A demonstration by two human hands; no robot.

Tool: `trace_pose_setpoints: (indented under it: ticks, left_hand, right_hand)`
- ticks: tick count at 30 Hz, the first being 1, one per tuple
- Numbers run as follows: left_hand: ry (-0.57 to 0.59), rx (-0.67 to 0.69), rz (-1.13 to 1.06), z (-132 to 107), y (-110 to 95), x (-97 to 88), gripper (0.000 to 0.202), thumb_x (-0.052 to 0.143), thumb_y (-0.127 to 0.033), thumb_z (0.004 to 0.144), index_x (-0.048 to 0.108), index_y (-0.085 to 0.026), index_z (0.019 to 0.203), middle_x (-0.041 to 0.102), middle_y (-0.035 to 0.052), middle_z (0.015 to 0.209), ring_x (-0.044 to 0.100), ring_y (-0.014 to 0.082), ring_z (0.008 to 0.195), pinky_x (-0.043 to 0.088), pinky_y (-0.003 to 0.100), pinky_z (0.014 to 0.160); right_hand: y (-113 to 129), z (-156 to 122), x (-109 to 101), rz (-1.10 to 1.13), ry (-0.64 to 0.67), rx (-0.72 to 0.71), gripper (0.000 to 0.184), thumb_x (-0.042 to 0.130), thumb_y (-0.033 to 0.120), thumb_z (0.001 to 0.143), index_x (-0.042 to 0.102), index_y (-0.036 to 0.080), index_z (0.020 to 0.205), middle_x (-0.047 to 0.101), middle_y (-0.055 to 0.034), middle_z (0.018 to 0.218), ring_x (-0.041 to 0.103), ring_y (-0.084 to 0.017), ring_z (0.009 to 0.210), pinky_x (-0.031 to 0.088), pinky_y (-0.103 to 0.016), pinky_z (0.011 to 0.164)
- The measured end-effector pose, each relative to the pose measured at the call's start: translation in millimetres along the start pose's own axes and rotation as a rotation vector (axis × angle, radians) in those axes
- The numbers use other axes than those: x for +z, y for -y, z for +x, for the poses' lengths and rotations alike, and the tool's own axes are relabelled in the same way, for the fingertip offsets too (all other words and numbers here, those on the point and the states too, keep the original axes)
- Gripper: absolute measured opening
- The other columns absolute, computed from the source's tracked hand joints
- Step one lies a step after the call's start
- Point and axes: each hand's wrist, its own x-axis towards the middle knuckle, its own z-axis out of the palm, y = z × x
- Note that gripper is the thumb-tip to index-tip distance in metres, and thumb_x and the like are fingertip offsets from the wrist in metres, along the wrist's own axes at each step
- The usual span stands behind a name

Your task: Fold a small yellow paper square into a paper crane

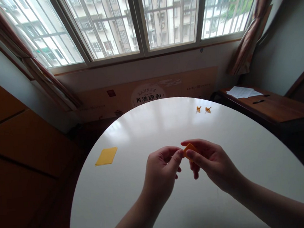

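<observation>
Above the white round table, a small folded piece of orange paper (190, 147) is held between both hands. My left hand (164, 166) pinches its left corner between thumb and forefinger. My right hand (209, 158) grips the other side, its thumb pressed on the near face and fingers behind. The fingers cover part of the paper, so its full shape is hidden. Two small folded orange paper cranes (203, 109) stand near the table's far edge. To the left lies a stack of yellow-orange square paper (106, 156).
The white table (139, 207) has a curved far edge. Right of it stands a brown wooden desk (287, 105) with white paper sheets (243, 92) on top. Beyond are a printed cardboard panel (100, 100), barred windows and curtains (251, 38). An orange-brown cabinet (17, 157) is at left.
</observation>
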Motion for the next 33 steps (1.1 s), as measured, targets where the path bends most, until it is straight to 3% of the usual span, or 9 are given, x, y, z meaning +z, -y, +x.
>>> trace_pose_setpoints:
  ticks: [6, 9, 16, 22, 26, 33]
  left_hand:
    - [0.058, -0.117, -0.119, 0, 6, 5.2, 0.026, 0.07, -0.037, 0.083, 0.075, -0.012, 0.085, 0.063, 0.0019, 0.059, 0.052, 0.0094, 0.049, 0.04, 0.016, 0.039]
    - [0.062, -0.089, -0.04, -1, 7, 6.0, 0.025, 0.068, -0.036, 0.085, 0.076, -0.013, 0.085, 0.065, 0.0029, 0.06, 0.053, 0.0105, 0.049, 0.041, 0.017, 0.04]
    - [-0.058, 0.414, 0.454, -5, 9, 2.8, 0.015, 0.063, -0.022, 0.09, 0.078, -0.019, 0.086, 0.075, 0.0036, 0.075, 0.063, 0.0139, 0.06, 0.049, 0.022, 0.055]
    - [-0.071, 0.613, 0.58, -9, 11, 3.6, 0.014, 0.062, -0.018, 0.091, 0.076, -0.019, 0.09, 0.078, 0.0052, 0.087, 0.067, 0.015, 0.065, 0.051, 0.023, 0.057]
    - [-0.069, 0.623, 0.594, -10, 12, 4.4, 0.012, 0.063, -0.017, 0.09, 0.075, -0.019, 0.09, 0.078, 0.004, 0.086, 0.066, 0.0143, 0.063, 0.051, 0.023, 0.059]
    - [-0.051, 0.526, 0.557, -8, 12, 5.7, 0.013, 0.066, -0.016, 0.088, 0.076, -0.021, 0.081, 0.075, 0.0001, 0.072, 0.061, 0.0122, 0.055, 0.047, 0.023, 0.057]
  right_hand:
    - [-9, -1, 2, -0.086, -0.01, -0.104, 0.032, 0.058, 0.036, 0.099, 0.059, 0.031, 0.131, 0.059, 0.0047, 0.071, 0.052, -0.008, 0.048, 0.05, -0.018, 0.04]
    - [-11, -3, 1, -0.171, -0.007, -0.116, 0.032, 0.053, 0.036, 0.102, 0.058, 0.032, 0.133, 0.057, 0.0056, 0.068, 0.05, -0.007, 0.046, 0.047, -0.018, 0.04]
    - [-9, -3, -1, -0.319, -0.037, -0.171, 0.029, 0.046, 0.033, 0.104, 0.059, 0.031, 0.13, 0.057, 0.0055, 0.067, 0.048, -0.007, 0.046, 0.044, -0.019, 0.045]
    - [-10, -4, -1, -0.332, -0.083, -0.166, 0.027, 0.046, 0.033, 0.104, 0.06, 0.03, 0.128, 0.055, 0.0064, 0.064, 0.049, -0.008, 0.045, 0.043, -0.019, 0.044]
    - [-8, -4, 0, -0.335, -0.091, -0.175, 0.026, 0.046, 0.032, 0.104, 0.061, 0.028, 0.125, 0.055, 0.0066, 0.062, 0.05, -0.008, 0.045, 0.043, -0.019, 0.044]
    - [-7, -2, 1, -0.422, -0.107, -0.245, 0.023, 0.049, 0.029, 0.102, 0.063, 0.025, 0.12, 0.053, 0.0063, 0.061, 0.048, -0.01, 0.048, 0.042, -0.02, 0.047]
